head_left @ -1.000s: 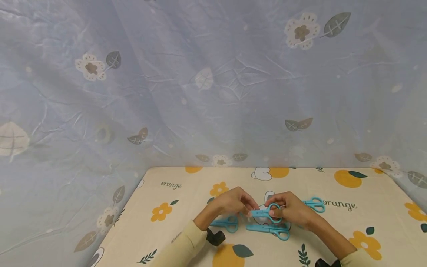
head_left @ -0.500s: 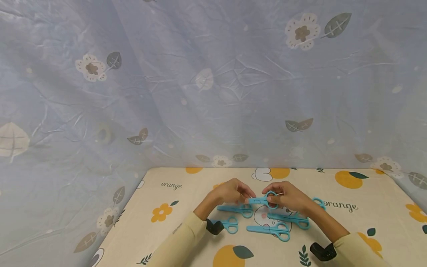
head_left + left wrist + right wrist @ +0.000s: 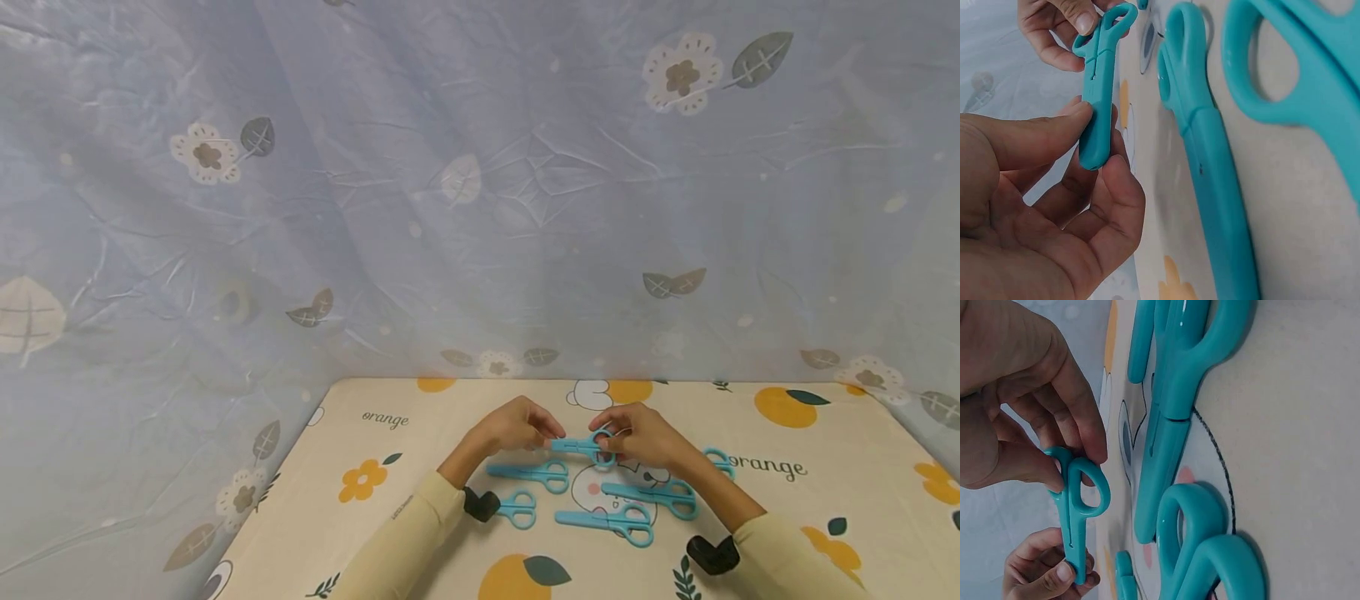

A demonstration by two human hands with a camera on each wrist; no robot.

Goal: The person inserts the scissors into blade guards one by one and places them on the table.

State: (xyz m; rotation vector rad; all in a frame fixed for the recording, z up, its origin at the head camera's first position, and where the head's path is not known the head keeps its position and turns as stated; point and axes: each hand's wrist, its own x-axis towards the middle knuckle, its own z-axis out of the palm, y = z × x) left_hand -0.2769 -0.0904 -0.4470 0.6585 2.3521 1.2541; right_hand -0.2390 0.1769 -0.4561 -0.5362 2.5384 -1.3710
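Note:
A pair of light-blue child's scissors (image 3: 573,446) with a matching cover over its blades is held between both hands. My left hand (image 3: 516,427) pinches the covered tip between thumb and fingers, as the left wrist view shows close up. At the other end, my right hand (image 3: 647,435) grips the finger loops (image 3: 1090,487) with thumb and fingers. The scissors lie nearly level in the head view, over the back part of the group on the table. Beneath the hands rest similar covered scissors (image 3: 528,472) and another pair (image 3: 647,493).
Nearer the front lie more light-blue scissors (image 3: 600,520), plus a pair (image 3: 517,509) partly behind the left wrist's black camera (image 3: 480,504). One more pair (image 3: 718,461) shows behind the right forearm. The cloth-covered table (image 3: 420,450) meets a grey-blue patterned curtain (image 3: 465,250) at its back.
Both hands have moved together toward the back and slightly left, carrying the scissors. Two pairs that the hands had covered now show on the table.

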